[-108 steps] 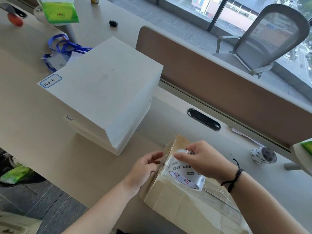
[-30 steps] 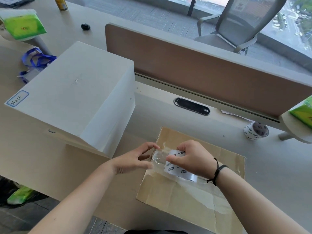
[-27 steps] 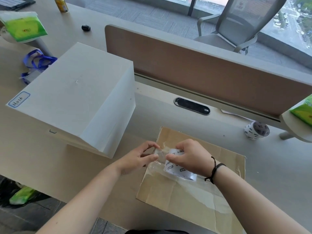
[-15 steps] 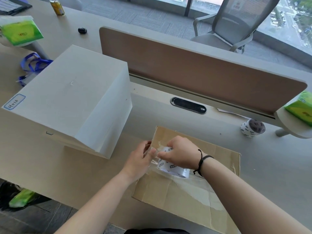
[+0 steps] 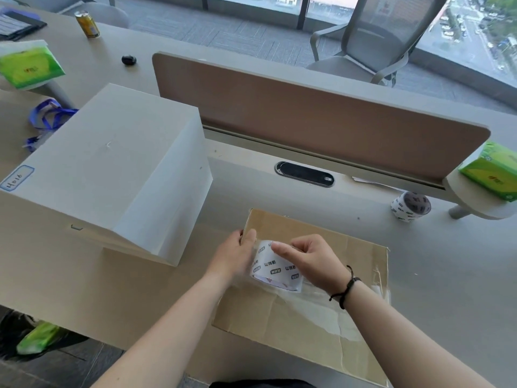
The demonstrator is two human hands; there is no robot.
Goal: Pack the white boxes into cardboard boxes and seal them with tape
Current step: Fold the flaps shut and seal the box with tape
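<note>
A brown cardboard box [image 5: 307, 326] lies closed on the desk in front of me, with clear tape along its top seam. My right hand [image 5: 310, 259] grips a roll of clear tape [image 5: 275, 268] with a printed white core, held over the box's left end. My left hand [image 5: 233, 253] is at the box's far left corner, its thumb pressing on the top edge beside the roll. A large white box [image 5: 112, 169] with a blue-edged label stands to the left on the desk.
A second tape roll [image 5: 409, 205] sits at the right by the brown divider panel [image 5: 321, 113]. Green tissue packs [image 5: 495, 170] lie at both sides, a blue lanyard [image 5: 47, 116] behind the white box, and a can [image 5: 87, 23] and a small black object [image 5: 128, 60] on the far desk.
My left hand moved from pinching the tape's end to the box's left corner edge. My right hand has tilted the roll so more of its printed core shows.
</note>
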